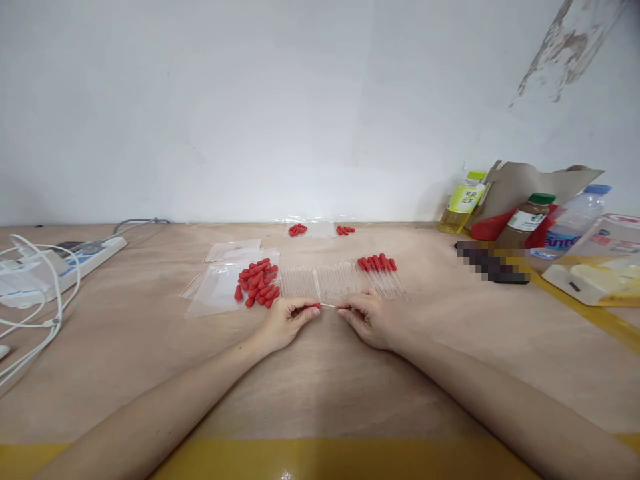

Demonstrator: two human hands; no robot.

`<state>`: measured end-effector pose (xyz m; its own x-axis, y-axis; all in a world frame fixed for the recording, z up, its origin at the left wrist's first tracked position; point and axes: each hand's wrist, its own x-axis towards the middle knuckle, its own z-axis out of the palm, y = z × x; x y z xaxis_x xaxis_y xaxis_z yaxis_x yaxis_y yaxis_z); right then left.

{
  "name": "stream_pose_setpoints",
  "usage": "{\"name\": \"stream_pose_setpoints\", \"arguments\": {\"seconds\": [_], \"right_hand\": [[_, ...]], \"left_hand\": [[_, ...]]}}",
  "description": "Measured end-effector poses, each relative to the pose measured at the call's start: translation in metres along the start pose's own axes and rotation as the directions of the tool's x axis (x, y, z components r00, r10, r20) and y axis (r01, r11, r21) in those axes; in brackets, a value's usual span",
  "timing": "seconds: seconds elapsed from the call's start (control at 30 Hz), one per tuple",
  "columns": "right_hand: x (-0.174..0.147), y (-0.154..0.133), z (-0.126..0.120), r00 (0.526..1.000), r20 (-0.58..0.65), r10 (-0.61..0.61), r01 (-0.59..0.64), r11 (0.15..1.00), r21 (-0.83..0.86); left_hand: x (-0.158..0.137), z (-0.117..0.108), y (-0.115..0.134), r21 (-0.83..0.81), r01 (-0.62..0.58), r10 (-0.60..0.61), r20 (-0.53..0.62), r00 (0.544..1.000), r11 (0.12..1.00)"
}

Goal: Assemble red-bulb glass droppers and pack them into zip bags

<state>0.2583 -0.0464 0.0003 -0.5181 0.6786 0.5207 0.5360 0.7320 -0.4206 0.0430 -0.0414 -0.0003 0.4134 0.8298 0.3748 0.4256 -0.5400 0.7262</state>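
My left hand pinches a red rubber bulb between thumb and forefinger. From the bulb a thin glass dropper tube runs right to my right hand, whose fingertips are closed on it. Behind my hands lie rows of clear glass tubes. A heap of loose red bulbs rests on clear plastic bags at the left. To the right, several droppers with red bulbs fitted lie side by side.
Two small groups of red bulbs lie in bags near the wall. At left is a power strip with white cables. Drink bottles, a dark phone-like object and a food package stand or lie at right.
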Motion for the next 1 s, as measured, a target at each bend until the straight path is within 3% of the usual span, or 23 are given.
{"name": "stream_pose_setpoints", "arguments": {"seconds": [0.23,0.5,0.67,1.0], "right_hand": [[0.003,0.005,-0.011,0.993,0.107,-0.057,0.063,0.997,-0.048],[-0.001,-0.001,-0.005,0.996,0.044,-0.078,0.085,0.976,-0.199],[0.0,-0.01,-0.007,0.991,0.12,-0.052,0.071,0.984,-0.164],[0.004,-0.016,0.007,0.973,0.195,0.126,-0.13,0.991,0.01]], "left_hand": [[-0.003,-0.002,0.01,0.067,-0.129,0.119,0.135,0.984,0.989],[-0.004,-0.002,0.009,0.07,-0.099,0.089,0.131,0.987,0.993],[-0.005,-0.002,0.012,0.091,-0.13,0.118,0.127,0.985,0.987],[-0.005,-0.003,0.013,0.143,-0.174,0.151,0.156,0.976,0.974]]}}
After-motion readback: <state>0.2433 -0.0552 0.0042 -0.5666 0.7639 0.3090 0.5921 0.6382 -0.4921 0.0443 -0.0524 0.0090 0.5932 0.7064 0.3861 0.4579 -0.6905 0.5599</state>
